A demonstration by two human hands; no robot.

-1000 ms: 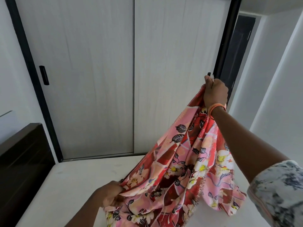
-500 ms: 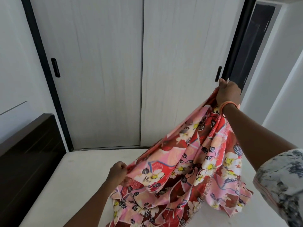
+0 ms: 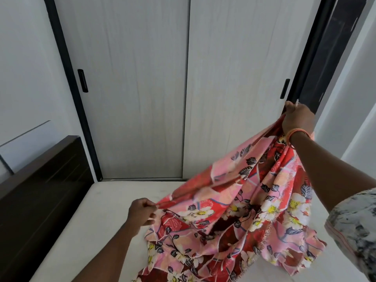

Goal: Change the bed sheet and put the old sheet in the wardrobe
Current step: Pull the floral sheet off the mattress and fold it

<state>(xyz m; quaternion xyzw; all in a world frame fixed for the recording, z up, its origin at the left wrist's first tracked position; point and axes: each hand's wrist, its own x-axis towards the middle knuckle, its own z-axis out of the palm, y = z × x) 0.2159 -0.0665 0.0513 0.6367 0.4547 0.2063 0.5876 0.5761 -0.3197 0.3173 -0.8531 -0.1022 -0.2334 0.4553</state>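
**Floral sheet held along one edge over a bare mattress**

The floral sheet point(image 3: 254, 204) hangs between both hands above the mattress point(image 3: 97, 231), occupying the region from 3 o'clock to 6 o'clock of the view. The right hand point(image 3: 298, 120), raised at 2 o'clock, has its fingers curled tight around a gathered corner of the cloth; an orange bangle point(image 3: 295, 134) circles its wrist. The left hand point(image 3: 142, 212), low at 7 o'clock, pinches the same edge between thumb and fingertips, so the edge runs taut between the two holds while the remainder droops in deep folds whose lower part reaches the mattress.

Judged from the drape, the fabric is thin, light and wholly limp, neither slippery nor fragile. It holds no shape of its own; corners and the frayed hem give the surest hold, and a wide spread of the arms should open it out.

The mattress is pale and uncovered. A dark headboard point(image 3: 40, 190) stands at 9 o'clock. The wardrobe point(image 3: 183, 78), with two pale sliding doors, both drawn across, and black recessed handles, fills 12 o'clock, directly behind the bed. White walls flank it.
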